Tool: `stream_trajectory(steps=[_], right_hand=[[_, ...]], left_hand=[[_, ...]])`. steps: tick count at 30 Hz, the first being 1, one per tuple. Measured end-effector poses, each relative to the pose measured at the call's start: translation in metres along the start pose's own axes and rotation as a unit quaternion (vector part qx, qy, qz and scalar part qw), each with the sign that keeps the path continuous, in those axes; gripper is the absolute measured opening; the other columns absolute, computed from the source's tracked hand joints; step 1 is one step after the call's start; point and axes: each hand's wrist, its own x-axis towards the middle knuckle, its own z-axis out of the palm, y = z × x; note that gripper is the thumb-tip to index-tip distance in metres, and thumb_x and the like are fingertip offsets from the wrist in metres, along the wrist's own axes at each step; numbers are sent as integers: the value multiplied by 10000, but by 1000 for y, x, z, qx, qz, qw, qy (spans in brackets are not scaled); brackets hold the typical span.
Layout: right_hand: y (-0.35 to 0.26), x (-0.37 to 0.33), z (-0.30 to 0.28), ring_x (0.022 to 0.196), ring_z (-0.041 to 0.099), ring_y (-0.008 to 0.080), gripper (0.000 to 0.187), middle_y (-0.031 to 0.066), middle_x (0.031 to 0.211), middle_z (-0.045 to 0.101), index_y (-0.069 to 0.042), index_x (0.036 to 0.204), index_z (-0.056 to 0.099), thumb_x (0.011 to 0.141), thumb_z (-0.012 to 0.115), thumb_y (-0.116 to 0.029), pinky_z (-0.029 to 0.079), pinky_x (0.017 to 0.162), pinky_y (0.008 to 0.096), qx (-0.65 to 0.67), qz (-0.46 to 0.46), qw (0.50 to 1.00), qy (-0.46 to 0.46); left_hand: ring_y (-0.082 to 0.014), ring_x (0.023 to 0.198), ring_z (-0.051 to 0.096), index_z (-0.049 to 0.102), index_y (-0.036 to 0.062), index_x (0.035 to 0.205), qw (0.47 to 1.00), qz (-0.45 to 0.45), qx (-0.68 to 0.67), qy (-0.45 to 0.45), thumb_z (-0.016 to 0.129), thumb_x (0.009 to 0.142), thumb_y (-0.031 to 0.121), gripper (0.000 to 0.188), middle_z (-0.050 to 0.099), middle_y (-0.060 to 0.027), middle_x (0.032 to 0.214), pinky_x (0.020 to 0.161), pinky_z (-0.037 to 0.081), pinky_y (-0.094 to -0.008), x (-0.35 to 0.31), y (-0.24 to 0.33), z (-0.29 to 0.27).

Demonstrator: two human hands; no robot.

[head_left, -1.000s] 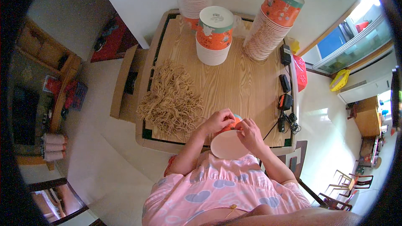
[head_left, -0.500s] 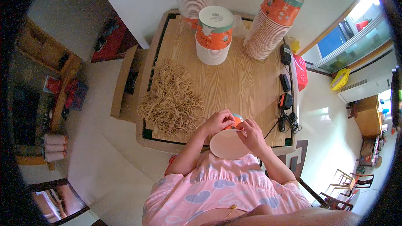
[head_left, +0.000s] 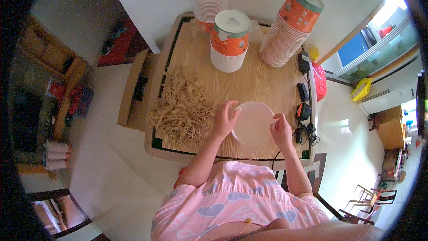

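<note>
A white-lined paper bucket (head_left: 253, 125) is at the near side of the table, its round opening facing me. My left hand (head_left: 224, 118) is at its left rim, fingers stretched and apart, with the thumb tip against the edge. On the right rim, my right hand (head_left: 282, 133) is closed, fingers curled outside and thumb at the edge. Any thin cord in those fingers is too small to make out. Left of the bucket lies a loose heap of tan twisted cords (head_left: 180, 109).
Farther back stand a short stack of upturned orange-and-green paper buckets (head_left: 230, 42), a tall leaning stack (head_left: 290, 29) and another tall stack (head_left: 208, 0). Black power adapters and cables (head_left: 303, 111) line the table's right edge. A cardboard box (head_left: 133, 93) stands beside the table's left side.
The bucket has moved away from my body onto the table area, and its opening has turned upward. Both hands have moved apart to opposite sides of its rim.
</note>
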Motion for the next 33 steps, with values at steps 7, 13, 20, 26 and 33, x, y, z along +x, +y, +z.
stream_trajectory(steps=[7, 13, 20, 26, 33], right_hand=[[13, -28, 9, 506, 483, 130, 234, 45, 562, 458, -79, 960, 441, 758, 552, -45, 390, 458, 297, 106, 76, 984, -120], [26, 3, -13, 553, 519, 93, 122, 9, 621, 548, -28, 888, 566, 839, 538, -136, 430, 515, 223, 253, 148, 945, -144], [97, 51, 81, 750, 546, 242, 225, 136, 848, 556, -38, 903, 550, 778, 602, -217, 453, 663, 336, 38, 9, 996, -76], [130, 73, 115, 756, 542, 262, 218, 116, 781, 540, -53, 808, 569, 737, 638, -247, 444, 665, 365, -198, 58, 975, 81], [77, 82, 40, 644, 569, 168, 69, 85, 700, 610, -14, 770, 538, 798, 576, -64, 448, 548, 276, 302, 57, 951, 32]], left_hand=[[-353, 889, 542, 467, -7, 1052, 969, -183, 128, -102, 597, 735, 137, 372, 545, -203, 945, 767, 442, -417, -65, -13, -10], [-340, 887, 550, 546, 6, 1028, 975, -127, 89, -158, 477, 698, 11, 337, 560, -191, 970, 773, 446, -390, -74, -21, -45], [-332, 862, 549, 560, 64, 1039, 965, -119, 137, -192, 476, 708, 25, 344, 557, -163, 903, 745, 453, -398, -69, 14, -43], [-328, 868, 547, 547, 78, 1071, 963, -94, 150, -204, 492, 719, 47, 357, 551, -161, 911, 740, 455, -398, -62, 12, -33], [-315, 836, 570, 547, 36, 1005, 976, -165, 61, -127, 484, 751, 18, 263, 591, -161, 909, 765, 447, -379, -37, -40, -12]])
